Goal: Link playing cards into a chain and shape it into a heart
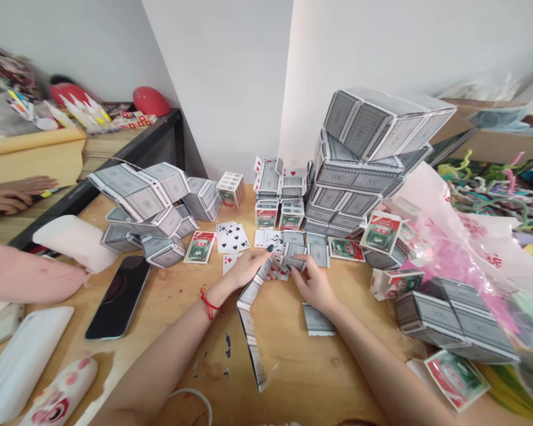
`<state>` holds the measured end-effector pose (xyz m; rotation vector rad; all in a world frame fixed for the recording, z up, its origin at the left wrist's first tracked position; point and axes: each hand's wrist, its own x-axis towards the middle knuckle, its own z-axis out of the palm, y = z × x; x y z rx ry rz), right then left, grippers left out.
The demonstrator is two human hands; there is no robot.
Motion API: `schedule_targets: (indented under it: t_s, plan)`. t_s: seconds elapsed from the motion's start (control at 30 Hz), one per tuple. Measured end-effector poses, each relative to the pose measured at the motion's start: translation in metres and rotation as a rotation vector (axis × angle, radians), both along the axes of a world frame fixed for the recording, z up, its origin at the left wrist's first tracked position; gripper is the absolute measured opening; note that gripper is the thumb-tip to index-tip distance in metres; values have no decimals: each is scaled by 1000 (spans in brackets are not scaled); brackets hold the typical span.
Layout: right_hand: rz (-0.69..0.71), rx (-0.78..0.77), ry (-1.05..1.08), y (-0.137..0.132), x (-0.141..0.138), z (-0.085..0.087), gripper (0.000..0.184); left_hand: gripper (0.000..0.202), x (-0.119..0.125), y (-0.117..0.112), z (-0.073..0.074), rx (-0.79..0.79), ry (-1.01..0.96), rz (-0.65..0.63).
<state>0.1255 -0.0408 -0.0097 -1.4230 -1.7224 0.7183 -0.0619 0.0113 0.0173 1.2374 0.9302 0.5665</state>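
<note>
My left hand [247,270], a red string on its wrist, pinches a strip of joined playing cards [249,331]. The strip bends down toward the table's front. Close by, my right hand [313,283] has its fingers closed on a grey-backed playing card [293,260] at the strip's upper end; whether the two are joined I cannot tell. Under my right forearm lies another grey-backed card [318,322]. Small piles of cards, some face up like the spades [231,236], lie just beyond my hands.
Folded-card blocks are stacked in a tall pile [355,171] at the right and a lower one [137,195] at the left. Card boxes [199,247] stand about. A phone [118,296] lies left. Another person's hand [22,192] rests at the side table.
</note>
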Motion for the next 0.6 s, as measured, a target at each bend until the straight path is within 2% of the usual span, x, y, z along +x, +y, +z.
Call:
schedule_targets:
  t_s: [0.33,0.6]
  plan:
    - [-15,-73,-41,-2,-2,3,19,49,0,1,3,-28,54,-22]
    - [35,-48,-59,-2,-6,3,19,45,4,-1,10,52,132,-48]
